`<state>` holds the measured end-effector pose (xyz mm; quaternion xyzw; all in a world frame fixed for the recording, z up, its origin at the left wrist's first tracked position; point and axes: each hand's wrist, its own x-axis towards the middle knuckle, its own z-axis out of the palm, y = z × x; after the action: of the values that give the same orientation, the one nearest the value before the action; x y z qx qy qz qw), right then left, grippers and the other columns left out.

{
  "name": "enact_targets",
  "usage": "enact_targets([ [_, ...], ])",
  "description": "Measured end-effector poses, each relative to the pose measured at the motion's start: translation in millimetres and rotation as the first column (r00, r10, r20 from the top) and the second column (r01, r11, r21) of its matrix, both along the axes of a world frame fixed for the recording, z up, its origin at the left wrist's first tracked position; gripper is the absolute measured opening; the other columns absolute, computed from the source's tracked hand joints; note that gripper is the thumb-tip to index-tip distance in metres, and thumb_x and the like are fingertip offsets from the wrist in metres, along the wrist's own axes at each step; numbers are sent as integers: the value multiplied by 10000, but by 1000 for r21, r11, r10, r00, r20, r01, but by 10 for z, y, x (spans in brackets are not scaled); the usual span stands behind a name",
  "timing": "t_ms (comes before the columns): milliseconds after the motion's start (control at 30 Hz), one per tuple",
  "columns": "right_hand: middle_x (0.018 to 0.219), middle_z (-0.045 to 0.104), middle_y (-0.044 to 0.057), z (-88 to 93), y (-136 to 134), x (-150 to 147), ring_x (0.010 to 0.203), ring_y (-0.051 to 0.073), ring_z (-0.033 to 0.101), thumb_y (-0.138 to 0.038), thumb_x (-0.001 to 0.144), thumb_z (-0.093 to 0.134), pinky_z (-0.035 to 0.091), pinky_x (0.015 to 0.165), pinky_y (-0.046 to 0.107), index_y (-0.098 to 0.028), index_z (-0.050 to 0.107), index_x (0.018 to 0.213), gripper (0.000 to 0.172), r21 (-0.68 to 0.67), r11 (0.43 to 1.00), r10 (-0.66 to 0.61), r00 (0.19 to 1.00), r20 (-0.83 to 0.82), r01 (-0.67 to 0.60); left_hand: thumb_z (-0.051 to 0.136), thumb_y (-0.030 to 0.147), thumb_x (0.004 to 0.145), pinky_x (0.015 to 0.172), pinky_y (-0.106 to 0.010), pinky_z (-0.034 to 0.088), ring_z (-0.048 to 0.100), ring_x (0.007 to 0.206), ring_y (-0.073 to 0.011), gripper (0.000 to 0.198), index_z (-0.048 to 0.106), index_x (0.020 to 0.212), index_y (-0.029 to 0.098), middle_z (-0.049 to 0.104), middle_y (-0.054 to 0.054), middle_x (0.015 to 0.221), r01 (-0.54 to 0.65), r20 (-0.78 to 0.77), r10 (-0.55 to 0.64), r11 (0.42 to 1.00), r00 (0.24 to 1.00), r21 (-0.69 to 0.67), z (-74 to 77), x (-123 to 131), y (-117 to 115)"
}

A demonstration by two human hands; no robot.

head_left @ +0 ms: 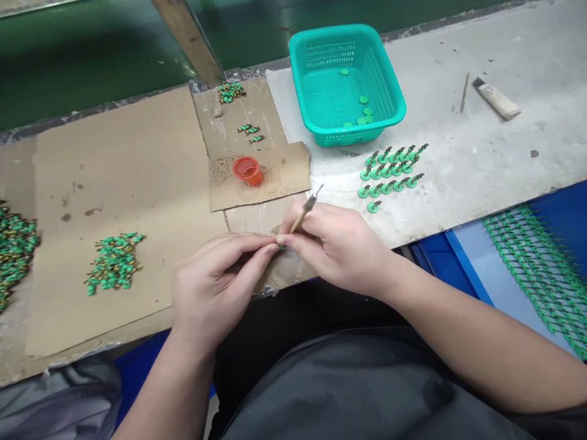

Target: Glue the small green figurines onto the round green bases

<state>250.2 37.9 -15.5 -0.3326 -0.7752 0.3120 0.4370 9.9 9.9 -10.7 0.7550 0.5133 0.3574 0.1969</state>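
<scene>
Grey, scuffed workbench [477, 159] runs across the view, partly covered by flat sheets of brown cardboard [114, 201]. Both hands work over its front edge, close together. The right hand [334, 247] is closed in a pen-like grip around a slim wooden-handled tool with a metal tip [306, 208], its point angled up and away from the fingers. The left hand [215, 287] is curled, with its fingertips almost meeting those of the right; a tiny green piece [280, 246] sits pinched at the left fingertips, mostly hidden, just at the lower end of the tool.

Just beyond the hands stands a small orange-red plastic cup [248, 171] on a cardboard scrap. Rows of green discs on dark wire stems [389, 171] stand on the bench to the right, near a teal plastic slotted basket [367, 36] holding a few loose green discs [363, 99]. Heaps of small green-and-gold pieces [114, 263] lie on the cardboard to the left — another mound [13, 253] sits at the far left edge. Further right lie a thin stick [465, 93] and a pale wrapped tube [498, 99]; below the bench, long strings of green parts [532, 275] fill a blue-edged tray.
</scene>
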Motion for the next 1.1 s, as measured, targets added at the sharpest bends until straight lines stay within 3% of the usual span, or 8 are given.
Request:
enact_targets([
  [200, 1073, 828, 11, 5, -5, -39, 988, 182, 808, -214, 1206, 652, 646, 943, 311, -237, 697, 1115, 104, 20, 1000, -3, 1000, -11, 3, 822, 253, 1090, 891, -269, 670, 853, 923, -153, 111, 893, 1094, 338, 908, 53, 1042, 23, 0, -23, 999, 1000, 24, 13, 19, 11],
  [433, 1204, 857, 30, 77, 6, -44, 1053, 184, 814, -167, 1206, 618, 647, 984, 322, -250, 701, 1155, 128, -16, 998, 53, 999, 0, -53, 823, 212, 1077, 893, -237, 665, 848, 914, -128, 142, 887, 1095, 338, 905, 66, 1029, 30, 7, -31, 999, 1000, 41, 3, 14, 14],
  [700, 1088, 812, 29, 135, -3, -116, 1011, 192, 784, -82, 1189, 570, 613, 928, 315, -239, 663, 1088, 210, 0, 998, 67, 997, 41, -67, 799, 321, 1087, 874, -300, 684, 852, 897, -180, 111, 899, 1036, 315, 902, 28, 995, -2, 31, 3, 1000, 1000, -19, 19, 12, 13],
  [800, 1038, 788, 27, 112, -12, -114, 979, 201, 770, -123, 1189, 576, 618, 912, 330, -242, 650, 1045, 200, -10, 999, 45, 998, 33, -45, 803, 363, 1077, 853, -296, 678, 844, 875, -185, 138, 912, 1016, 305, 903, 14, 979, -14, 42, 16, 999, 999, -49, 41, 26, 23],
  [900, 1022, 775, 23, 68, -82, -61, 959, 203, 780, -243, 1178, 643, 643, 900, 340, -253, 650, 1019, 160, -138, 986, -100, 994, -55, 91, 827, 407, 1045, 893, -297, 681, 845, 895, -190, 147, 930, 1011, 307, 913, 1, 1003, -50, 71, 59, 992, 996, -114, 63, 46, 21],
  [967, 976, 757, 8, 34, -156, -8, 906, 194, 792, -299, 1160, 682, 656, 836, 325, -257, 653, 1028, 142, -274, 945, -227, 961, -159, 178, 858, 438, 1005, 900, -300, 682, 845, 906, -196, 162, 930, 987, 295, 917, -15, 1019, -89, 120, 114, 976, 986, -200, 74, 60, 14],
  [1100, 924, 767, 0, -20, -270, 83, 839, 191, 816, -299, 1120, 722, 680, 781, 322, -254, 681, 1050, 93, -432, 889, -282, 923, -261, 150, 863, 492, 969, 758, -290, 682, 816, 774, -189, 258, 902, 960, 237, 900, -51, 949, -139, 209, 216, 934, 954, -328, 105, 65, 9],
])
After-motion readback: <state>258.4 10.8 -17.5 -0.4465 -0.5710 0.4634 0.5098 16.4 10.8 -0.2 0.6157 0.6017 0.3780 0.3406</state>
